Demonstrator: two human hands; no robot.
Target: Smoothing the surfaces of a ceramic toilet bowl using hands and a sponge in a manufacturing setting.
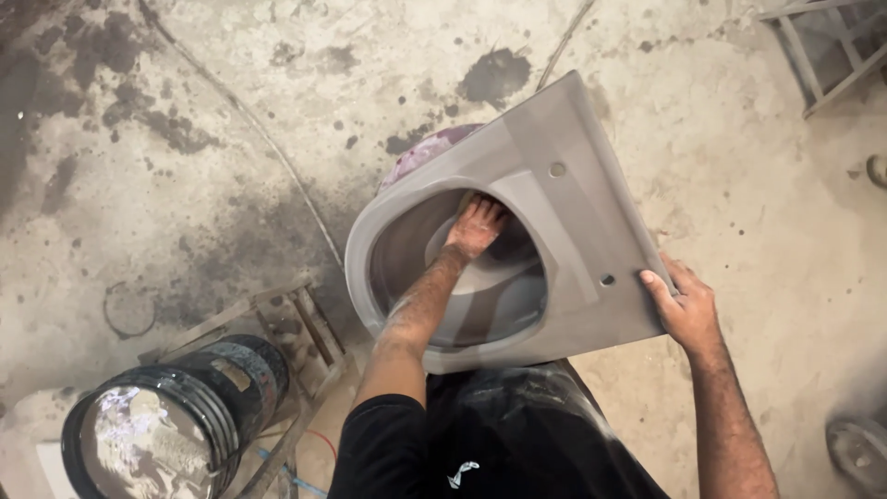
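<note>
Low centre of frame: dark-clothed lap, grey unglazed toilet bowl [564,222] tilted above it. Left hand [476,226] spread flat inside the bowl, gripping nothing. Right hand [686,310] clasping the bowl's lower right edge. Black bucket [166,425] at lower left.

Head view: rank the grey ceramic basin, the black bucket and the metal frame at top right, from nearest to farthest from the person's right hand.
1. Grey ceramic basin: the right hand grips its right edge, in contact.
2. Metal frame: on the floor at top right, well clear of the hand.
3. Black bucket: bottom left, across the person's body, farthest.
</note>
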